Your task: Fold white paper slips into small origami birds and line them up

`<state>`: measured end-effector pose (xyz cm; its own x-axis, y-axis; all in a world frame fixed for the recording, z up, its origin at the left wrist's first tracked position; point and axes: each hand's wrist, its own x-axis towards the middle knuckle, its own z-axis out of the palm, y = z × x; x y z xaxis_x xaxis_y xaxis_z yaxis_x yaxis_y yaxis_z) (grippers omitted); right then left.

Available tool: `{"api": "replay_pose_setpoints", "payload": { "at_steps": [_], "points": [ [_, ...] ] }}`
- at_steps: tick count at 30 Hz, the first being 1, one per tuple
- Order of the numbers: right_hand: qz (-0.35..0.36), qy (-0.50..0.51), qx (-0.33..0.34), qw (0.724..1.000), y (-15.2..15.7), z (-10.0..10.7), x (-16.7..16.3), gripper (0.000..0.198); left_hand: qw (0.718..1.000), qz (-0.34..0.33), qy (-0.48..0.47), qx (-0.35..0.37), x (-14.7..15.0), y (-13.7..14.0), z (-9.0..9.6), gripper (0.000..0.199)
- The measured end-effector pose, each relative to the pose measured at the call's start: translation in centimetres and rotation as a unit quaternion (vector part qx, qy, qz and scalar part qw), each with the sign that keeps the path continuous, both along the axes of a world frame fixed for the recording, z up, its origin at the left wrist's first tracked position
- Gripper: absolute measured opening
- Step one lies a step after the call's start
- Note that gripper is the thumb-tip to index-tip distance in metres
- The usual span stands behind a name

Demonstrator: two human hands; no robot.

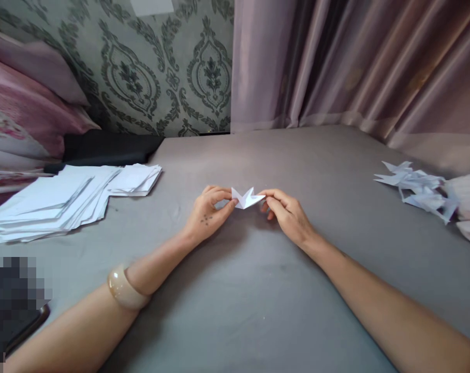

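A small white folded paper crane (244, 199) is held up between my two hands, over the middle of the grey sheet. My left hand (211, 210) pinches its left side between thumb and fingers. At the pointed right tip, the thumb and fingertips of my right hand (287, 212) are closed on the paper. Sharp points of the paper stick up between the hands. The parts under my fingertips are hidden.
Stacks of white paper (64, 199) lie at the left, before a black cloth (111, 147). Several folded white paper pieces (419, 189) are heaped at the far right, beside pale fabric (468, 202). A dark pixelated object (13, 295) sits at lower left. Curtains (336, 67) hang behind.
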<state>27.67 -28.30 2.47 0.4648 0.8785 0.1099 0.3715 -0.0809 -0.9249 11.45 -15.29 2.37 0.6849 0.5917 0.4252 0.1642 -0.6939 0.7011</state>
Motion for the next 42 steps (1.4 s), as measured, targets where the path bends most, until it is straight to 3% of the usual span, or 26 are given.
{"api": "replay_pose_setpoints", "payload": {
  "at_steps": [2, 4, 5, 7, 13, 19, 23, 29, 42],
  "points": [
    [-0.006, -0.012, 0.049, 0.999, 0.1, 0.0, 0.0, 0.023, 0.981, 0.021, -0.022, -0.190, -0.1, -0.3, 0.5, 0.024],
    [-0.009, -0.047, 0.091, 0.995, 0.1, -0.1, -0.2, 0.020, 0.929, 0.026, -0.052, -0.367, -0.2, -0.7, 0.7, 0.030],
    [-0.016, -0.068, 0.113, 0.991, 0.2, -0.1, -0.3, 0.020, 0.903, 0.027, -0.068, -0.424, -0.2, -0.9, 0.7, 0.031],
    [-0.030, -0.109, 0.149, 0.982, 0.2, -0.3, -0.5, 0.020, 0.877, 0.039, -0.091, -0.470, -0.2, -1.2, 0.4, 0.031],
    [-0.015, -0.162, 0.171, 0.972, 0.3, -0.9, -1.2, 0.023, 0.860, 0.065, -0.112, -0.494, 0.1, -2.2, 0.6, 0.029],
    [-0.006, -0.151, 0.178, 0.972, 0.2, -1.2, -1.6, 0.015, 0.873, 0.052, -0.139, -0.465, -0.2, -2.9, 0.6, 0.032],
    [0.003, -0.134, 0.176, 0.975, 0.3, -1.0, -1.8, 0.013, 0.880, 0.054, -0.167, -0.441, -0.3, -3.0, 0.3, 0.047],
    [-0.020, -0.102, 0.171, 0.980, 0.4, -1.1, -1.3, 0.016, 0.914, 0.020, -0.143, -0.380, -0.7, -3.3, 0.6, 0.031],
    [-0.014, -0.036, 0.129, 0.991, 0.4, -1.2, -1.5, 0.015, 0.921, 0.007, -0.124, -0.369, -0.6, -3.1, 0.1, 0.025]
  ]
}}
